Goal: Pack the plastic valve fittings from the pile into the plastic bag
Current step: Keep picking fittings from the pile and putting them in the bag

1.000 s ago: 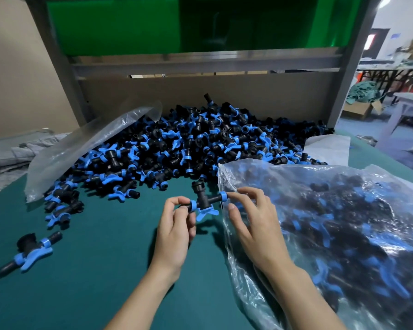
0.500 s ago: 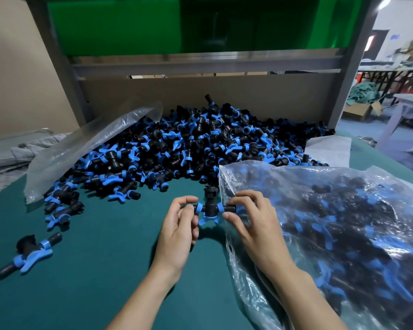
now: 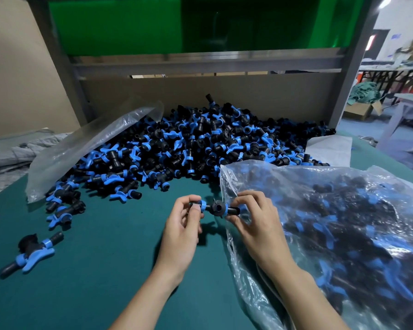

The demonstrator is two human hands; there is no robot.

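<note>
Lower left of frame: one stray valve fitting [image 3: 30, 254] lies apart on the green tabletop [image 3: 100, 270]. Centre rear: the pile [image 3: 200, 144] of black-and-blue fittings. Centre: the left hand [image 3: 184, 229] pinches the left stub of the held fitting [image 3: 218, 208]; the right hand [image 3: 258, 225] pinches its right stub at the mouth edge of the plastic bag [image 3: 239, 177], which fills the right of frame, well loaded. Recommended: release the left pinch first, pass the fitting beyond the film edge, and drop it deep so it cannot roll out.

The left forearm [image 3: 141, 298] and the right forearm [image 3: 303, 294] are slim and bare along all their visible length. The left hand [image 3: 181, 232] and the right hand [image 3: 255, 225] are bare as well, with short, plain fingernails [image 3: 196, 208]
</note>
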